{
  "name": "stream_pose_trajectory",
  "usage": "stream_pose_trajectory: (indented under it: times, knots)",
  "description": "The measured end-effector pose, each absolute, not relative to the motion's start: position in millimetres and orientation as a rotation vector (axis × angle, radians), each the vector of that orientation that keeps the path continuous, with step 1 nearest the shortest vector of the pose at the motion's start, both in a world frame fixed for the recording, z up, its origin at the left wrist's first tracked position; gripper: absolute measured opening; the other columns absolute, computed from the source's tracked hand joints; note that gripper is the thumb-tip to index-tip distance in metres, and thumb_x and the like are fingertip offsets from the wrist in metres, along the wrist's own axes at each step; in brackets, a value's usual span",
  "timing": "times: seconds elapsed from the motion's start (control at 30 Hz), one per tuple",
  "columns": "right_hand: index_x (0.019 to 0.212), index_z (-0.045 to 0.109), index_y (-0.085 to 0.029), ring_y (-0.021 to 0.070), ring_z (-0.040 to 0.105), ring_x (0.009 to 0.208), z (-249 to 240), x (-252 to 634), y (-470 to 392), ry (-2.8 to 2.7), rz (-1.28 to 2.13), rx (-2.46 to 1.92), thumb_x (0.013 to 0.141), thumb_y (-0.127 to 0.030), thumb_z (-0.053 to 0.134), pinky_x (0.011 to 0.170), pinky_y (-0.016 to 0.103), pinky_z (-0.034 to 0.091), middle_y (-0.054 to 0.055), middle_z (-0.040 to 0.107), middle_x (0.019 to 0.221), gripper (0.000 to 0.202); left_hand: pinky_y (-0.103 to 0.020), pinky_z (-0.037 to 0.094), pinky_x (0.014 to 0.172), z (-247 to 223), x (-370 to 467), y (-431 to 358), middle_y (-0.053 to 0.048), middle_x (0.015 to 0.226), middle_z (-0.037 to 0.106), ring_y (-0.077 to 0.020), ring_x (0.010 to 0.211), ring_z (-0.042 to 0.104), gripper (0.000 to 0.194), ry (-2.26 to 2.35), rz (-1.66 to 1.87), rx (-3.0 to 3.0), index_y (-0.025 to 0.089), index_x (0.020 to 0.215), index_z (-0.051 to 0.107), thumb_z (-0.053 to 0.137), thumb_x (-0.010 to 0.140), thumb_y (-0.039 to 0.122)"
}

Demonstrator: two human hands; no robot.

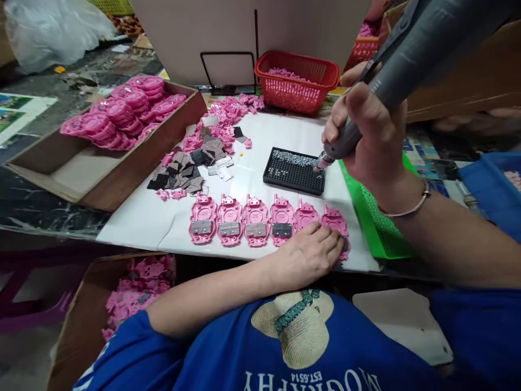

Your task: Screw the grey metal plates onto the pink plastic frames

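Observation:
My right hand (pixel 372 130) is wrapped round a grey power screwdriver (pixel 391 70), its tip down at the right part of a black perforated tray (pixel 293 184) holding small screws. My left hand (pixel 311 252) lies palm down over the two rightmost pink casings (pixel 334 218) in a row at the table's front edge; its fingers rest together, and what lies beneath them is hidden. Farther left in the row, four pink casings carry grey or black plates, such as the grey plate (pixel 256 230) and the black plate (pixel 282 230).
A pile of grey plates (pixel 183 171) and pink parts (pixel 228 111) lies at the back left. Beyond are a cardboard box (pixel 163 127) with stacked casings and a red basket (pixel 299 98). At the right stands a green basket (pixel 376 228); a box of pink parts is below left.

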State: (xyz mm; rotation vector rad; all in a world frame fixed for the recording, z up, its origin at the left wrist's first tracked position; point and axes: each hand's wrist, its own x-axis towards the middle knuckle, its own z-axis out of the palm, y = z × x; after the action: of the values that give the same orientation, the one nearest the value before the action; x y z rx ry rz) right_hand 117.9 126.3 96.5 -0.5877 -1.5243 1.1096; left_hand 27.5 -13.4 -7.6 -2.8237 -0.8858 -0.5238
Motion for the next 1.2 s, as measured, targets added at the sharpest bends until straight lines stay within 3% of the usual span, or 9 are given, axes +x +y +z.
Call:
stream_pose_trajectory:
  times: [0.13, 0.3, 0.6, 0.9, 1.03, 1.2]
  knots:
    - [0.091, 0.053, -0.027, 0.0122, 0.050, 0.051, 80.5, 97.1, 139.4, -1.571, 0.999, -0.530, 0.082, -0.041, 0.064, 0.049, 0.029, 0.041, -0.004, 0.048, 0.069, 0.020, -0.038, 0.045, 0.091, -6.6, 25.9, -13.1, -0.018, 0.120, 0.066, -0.0234, 0.107, 0.062, 0.034, -0.875, -0.545, -2.821, 0.002, 0.127, 0.059, 0.042, 0.102, 0.019]
    - [0.100, 0.050, -0.029, 0.0133, 0.057, 0.059, 72.2, 84.0, 145.7, -1.656, 0.967, -0.742, 0.086, -0.045, 0.058, 0.059, 0.031, 0.049, -0.003, 0.058, 0.077, 0.023, -0.038, 0.046, 0.090, -8.3, 26.1, -11.6, -0.019, 0.119, 0.066, -0.0233, 0.107, 0.062, 0.034, -0.857, -0.571, -2.823, 0.001, 0.126, 0.059, 0.041, 0.103, 0.018]
    - [0.111, 0.048, -0.028, 0.0133, 0.054, 0.058, 60.8, 81.9, 148.9, -1.695, 0.909, -0.871, 0.090, -0.042, 0.055, 0.060, 0.030, 0.048, -0.004, 0.057, 0.070, 0.025, -0.040, 0.046, 0.090, -8.0, 25.9, -11.1, -0.021, 0.114, 0.067, -0.0241, 0.106, 0.063, 0.031, -0.851, -0.612, -2.846, 0.000, 0.122, 0.060, 0.045, 0.101, 0.017]
    - [0.094, 0.048, -0.027, 0.0109, 0.048, 0.052, 57.5, 81.3, 151.4, -1.626, 1.003, -0.647, 0.085, -0.039, 0.060, 0.055, 0.029, 0.045, -0.006, 0.051, 0.069, 0.020, -0.040, 0.045, 0.090, -8.2, 25.3, -11.2, -0.019, 0.114, 0.066, -0.0235, 0.104, 0.062, 0.032, -0.856, -0.611, -2.861, 0.001, 0.124, 0.059, 0.043, 0.102, 0.017]
    - [0.102, 0.051, -0.027, 0.0149, 0.050, 0.055, 55.2, 81.2, 151.1, -1.682, 0.905, -0.696, 0.088, -0.044, 0.057, 0.056, 0.032, 0.045, -0.004, 0.051, 0.063, 0.023, -0.039, 0.045, 0.088, -7.7, 25.0, -11.0, -0.020, 0.116, 0.066, -0.0233, 0.104, 0.062, 0.031, -0.854, -0.605, -2.853, 0.001, 0.123, 0.059, 0.043, 0.102, 0.017]
    - [0.099, 0.051, -0.029, 0.0151, 0.052, 0.056, 64.2, 79.0, 151.2, -1.648, 0.928, -0.645, 0.085, -0.044, 0.058, 0.056, 0.033, 0.047, -0.002, 0.054, 0.075, 0.021, -0.038, 0.045, 0.087, -9.5, 25.6, -10.3, -0.021, 0.118, 0.066, -0.0242, 0.106, 0.063, 0.032, -0.863, -0.603, -2.840, 0.000, 0.124, 0.059, 0.044, 0.102, 0.017]
